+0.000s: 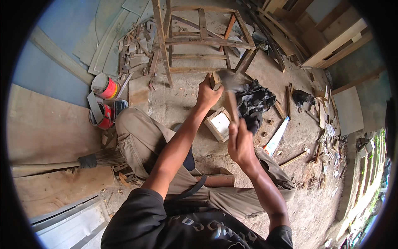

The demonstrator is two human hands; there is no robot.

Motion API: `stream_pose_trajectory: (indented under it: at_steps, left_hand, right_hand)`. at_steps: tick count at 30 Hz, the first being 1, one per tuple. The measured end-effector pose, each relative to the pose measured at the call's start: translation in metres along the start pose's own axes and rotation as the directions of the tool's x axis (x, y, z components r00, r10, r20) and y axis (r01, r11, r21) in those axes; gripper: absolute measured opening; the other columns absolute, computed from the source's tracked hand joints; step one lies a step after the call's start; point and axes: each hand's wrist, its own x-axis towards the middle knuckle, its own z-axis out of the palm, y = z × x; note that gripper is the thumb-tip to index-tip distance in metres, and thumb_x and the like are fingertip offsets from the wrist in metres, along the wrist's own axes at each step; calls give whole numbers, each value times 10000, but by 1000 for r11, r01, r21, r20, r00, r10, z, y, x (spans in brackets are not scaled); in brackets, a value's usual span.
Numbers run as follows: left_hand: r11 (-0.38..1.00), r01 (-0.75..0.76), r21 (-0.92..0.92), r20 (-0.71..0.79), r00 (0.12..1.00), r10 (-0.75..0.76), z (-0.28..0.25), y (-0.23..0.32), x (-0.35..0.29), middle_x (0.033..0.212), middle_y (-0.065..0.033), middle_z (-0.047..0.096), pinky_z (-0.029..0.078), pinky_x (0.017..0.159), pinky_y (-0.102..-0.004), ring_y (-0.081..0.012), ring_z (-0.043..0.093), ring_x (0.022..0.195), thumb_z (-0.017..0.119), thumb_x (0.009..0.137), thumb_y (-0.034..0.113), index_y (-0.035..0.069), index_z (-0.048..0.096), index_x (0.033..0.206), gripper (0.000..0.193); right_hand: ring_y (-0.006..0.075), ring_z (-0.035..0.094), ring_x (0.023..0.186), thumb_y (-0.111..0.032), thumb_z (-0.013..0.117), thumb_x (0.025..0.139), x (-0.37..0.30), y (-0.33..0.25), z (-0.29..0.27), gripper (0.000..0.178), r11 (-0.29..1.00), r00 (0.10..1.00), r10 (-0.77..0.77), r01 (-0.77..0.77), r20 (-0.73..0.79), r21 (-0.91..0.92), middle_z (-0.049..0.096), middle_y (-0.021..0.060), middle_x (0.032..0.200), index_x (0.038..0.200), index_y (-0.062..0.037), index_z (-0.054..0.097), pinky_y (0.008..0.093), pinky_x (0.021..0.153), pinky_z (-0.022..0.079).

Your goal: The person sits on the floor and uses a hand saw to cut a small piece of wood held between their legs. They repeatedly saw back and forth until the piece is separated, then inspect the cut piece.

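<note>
My right hand [242, 145] is closed around the wooden handle of a hammer [231, 103]. The hammer's head is smeared by motion and lies close beside a short wooden block [215, 80]. That block is gripped in my left hand [207, 94], out in front of me above the floor. Below my hands a small wooden box [219, 124] with a white inner face rests tilted on the ground. Whether a nail stands between hammer and block, I cannot make out.
A bare wooden frame [203, 40] stands ahead. Red paint buckets [107, 87] sit at left, near a broom [97, 159]. Black crumpled cloth [255, 97] and a white, blue-tipped saw-like blade [277, 137] lie at right. Wood scraps [134, 52] are heaped at far left.
</note>
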Motion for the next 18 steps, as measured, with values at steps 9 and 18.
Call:
stream_pose_trajectory:
  at_steps: [9,18]
  left_hand:
    - [888,-393,241,-83,903,422,-10,-32,5,877,-144,681,524,708,-331,-220,684,831,677,751,26,-23,558,1032,309]
    - [985,-146,88,11,989,146,-11,-3,4,790,-75,633,495,707,-321,-171,611,757,669,777,34,-3,564,987,238]
  right_hand:
    - [420,609,558,-248,481,999,-22,-54,-26,278,997,998,23,-26,50,71,546,209,605,965,27,465,422,480,430]
    - [467,588,571,-257,499,986,-11,9,12,304,982,979,186,-183,81,-42,530,261,563,945,43,471,487,499,418]
